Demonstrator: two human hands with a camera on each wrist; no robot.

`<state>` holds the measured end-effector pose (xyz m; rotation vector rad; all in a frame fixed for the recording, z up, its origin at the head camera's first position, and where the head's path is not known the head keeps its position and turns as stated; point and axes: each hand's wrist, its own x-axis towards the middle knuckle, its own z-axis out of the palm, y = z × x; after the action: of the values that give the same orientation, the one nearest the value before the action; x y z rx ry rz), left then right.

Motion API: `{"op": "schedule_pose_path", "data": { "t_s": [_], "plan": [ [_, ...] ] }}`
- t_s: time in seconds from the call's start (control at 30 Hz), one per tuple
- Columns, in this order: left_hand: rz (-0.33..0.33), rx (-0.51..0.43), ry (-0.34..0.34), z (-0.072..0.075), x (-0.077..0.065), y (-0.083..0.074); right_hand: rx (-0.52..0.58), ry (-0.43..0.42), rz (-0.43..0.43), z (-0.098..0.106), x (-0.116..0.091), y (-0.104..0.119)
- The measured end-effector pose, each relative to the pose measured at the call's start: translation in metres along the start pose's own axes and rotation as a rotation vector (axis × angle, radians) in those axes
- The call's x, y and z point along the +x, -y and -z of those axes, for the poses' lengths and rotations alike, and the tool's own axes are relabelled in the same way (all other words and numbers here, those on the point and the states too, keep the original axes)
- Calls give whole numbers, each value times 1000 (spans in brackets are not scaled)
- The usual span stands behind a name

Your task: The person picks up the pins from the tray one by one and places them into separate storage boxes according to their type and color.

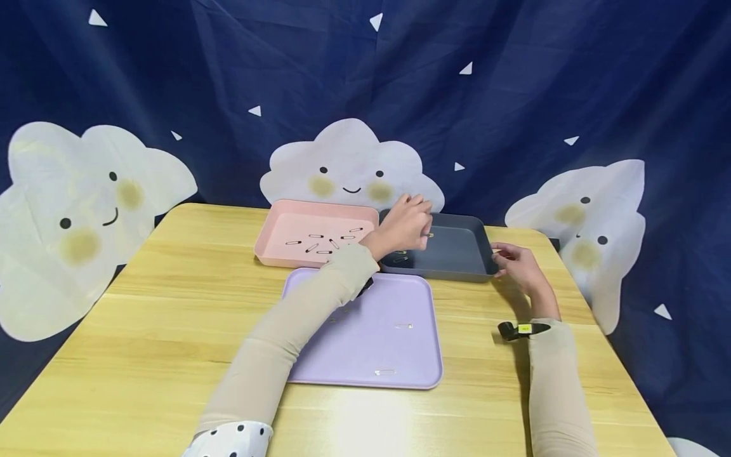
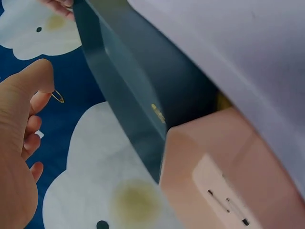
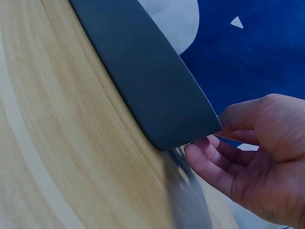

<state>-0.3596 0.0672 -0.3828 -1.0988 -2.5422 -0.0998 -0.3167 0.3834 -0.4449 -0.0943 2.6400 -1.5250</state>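
Note:
My left hand is over the dark grey tray. Its thumb and index finger pinch a gold safety pin, which sticks out past the fingertips in the left wrist view. Inside the dark grey tray lie a few gold safety pins, partly hidden by the left hand in the head view. At the tray's right end, my right hand holds the rim and wall with thumb and fingers; the right wrist view shows this grip at the tray's corner.
Left of the dark tray stands a pink tray with several black-headed safety pins. Nearer, a lilac tray bears a few pale safety pins, partly under the left forearm. All stand on a wooden table before a blue cloud-print curtain.

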Motion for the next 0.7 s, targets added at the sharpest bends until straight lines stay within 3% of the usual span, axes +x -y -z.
{"op": "schedule_pose_path", "data": {
  "t_s": [0.43,0.7],
  "plan": [
    [69,-44,91,-24,4,-5,7,-2,-3,-1,0,0],
    [56,-30,101,-37,2,-10,1,-7,-5,-1,0,-1]
  ]
}}
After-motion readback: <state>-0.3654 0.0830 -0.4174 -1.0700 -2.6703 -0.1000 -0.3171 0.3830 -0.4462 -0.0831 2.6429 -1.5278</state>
